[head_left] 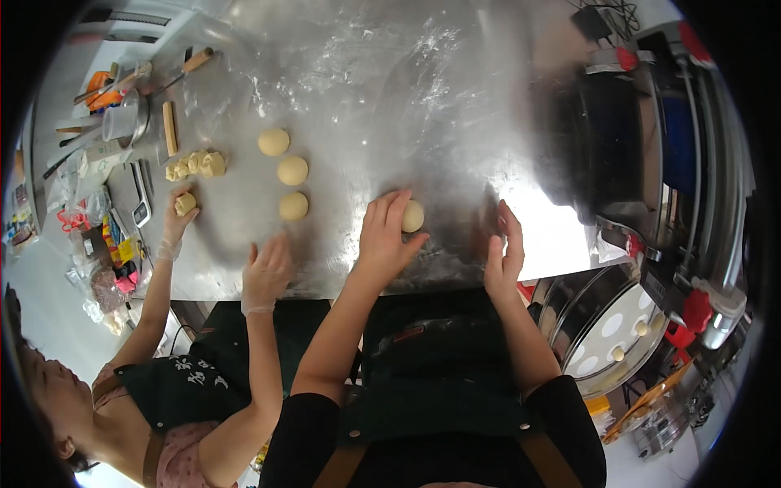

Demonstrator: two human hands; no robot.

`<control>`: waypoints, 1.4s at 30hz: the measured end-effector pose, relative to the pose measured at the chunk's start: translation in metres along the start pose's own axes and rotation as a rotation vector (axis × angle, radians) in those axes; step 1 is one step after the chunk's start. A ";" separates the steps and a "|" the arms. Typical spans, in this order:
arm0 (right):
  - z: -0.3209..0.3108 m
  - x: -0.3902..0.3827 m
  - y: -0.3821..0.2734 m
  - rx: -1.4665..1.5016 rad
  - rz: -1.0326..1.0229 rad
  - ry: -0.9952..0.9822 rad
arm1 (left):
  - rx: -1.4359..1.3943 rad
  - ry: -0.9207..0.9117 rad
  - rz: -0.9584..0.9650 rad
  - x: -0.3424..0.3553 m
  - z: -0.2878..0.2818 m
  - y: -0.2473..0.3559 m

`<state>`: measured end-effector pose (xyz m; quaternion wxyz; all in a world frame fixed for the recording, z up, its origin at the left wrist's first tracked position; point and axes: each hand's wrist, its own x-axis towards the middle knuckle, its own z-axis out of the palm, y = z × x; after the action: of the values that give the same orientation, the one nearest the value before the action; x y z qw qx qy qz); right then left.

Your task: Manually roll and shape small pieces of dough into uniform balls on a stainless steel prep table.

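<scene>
My left hand [386, 233] rests on the steel table with its fingers and thumb curved round the left side of a smooth, pale yellow dough ball [413, 216]. To its right, my right hand [506, 259] hovers at the table's front edge, thumb and fingers apart, holding nothing. Left of my hands, three round dough balls stand in a column: a far one [274, 142], a middle one [293, 171] and a near one [294, 206].
At my left, a co-worker's gloved hand [181, 213] holds a dough piece near a row of cut dough pieces [195, 165]. Beyond lie a wooden stick [169, 128] and a scale [141, 195]. Steamer trays [582, 358] with small dough pieces and a machine [691, 163] stand right.
</scene>
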<state>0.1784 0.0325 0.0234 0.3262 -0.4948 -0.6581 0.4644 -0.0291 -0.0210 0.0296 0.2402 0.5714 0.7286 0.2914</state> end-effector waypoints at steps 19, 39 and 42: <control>0.022 0.011 -0.018 -0.125 -0.198 -0.063 | 0.173 0.136 0.043 0.002 -0.006 -0.008; 0.030 0.005 -0.010 -0.192 -0.095 -0.120 | 0.325 0.701 -0.202 0.033 -0.164 -0.131; 0.035 0.009 0.005 -0.299 -0.045 -0.033 | 0.255 0.700 -0.544 0.024 -0.192 -0.142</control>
<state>0.1460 0.0311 0.0059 0.2484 -0.5154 -0.7359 0.3620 -0.2642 -0.0520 0.0673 -0.0248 0.2518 0.9194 0.3013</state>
